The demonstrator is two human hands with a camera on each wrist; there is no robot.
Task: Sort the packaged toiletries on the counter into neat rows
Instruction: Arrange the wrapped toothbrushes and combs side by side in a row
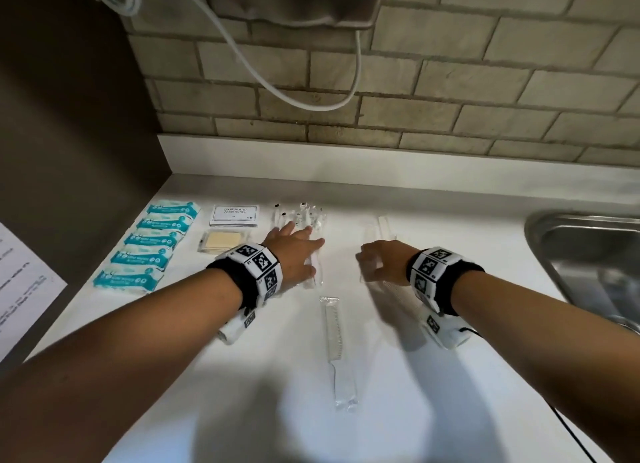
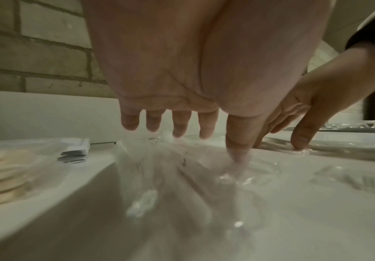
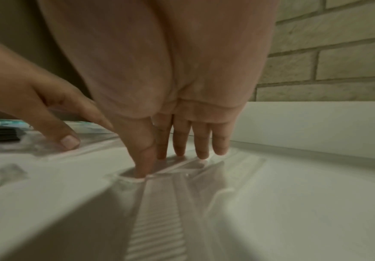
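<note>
Sink (image 1: 588,255) cut off at right; paper sheet (image 1: 20,289) text blurred

Stainless steel sink (image 1: 588,255) at right, beige brick-tile wall (image 1: 450,82), white looped cable (image 1: 277,82), printed paper sheet (image 1: 20,282) at left

head: above, facing down at counter (image 1: 450,220) | 2 wrist views: close, low, facing wall; share counter

A white counter (image 1: 450,220) is backed by a grey brick wall (image 1: 450,82); a steel sink (image 1: 588,255), partly cropped, is set at right.
</note>
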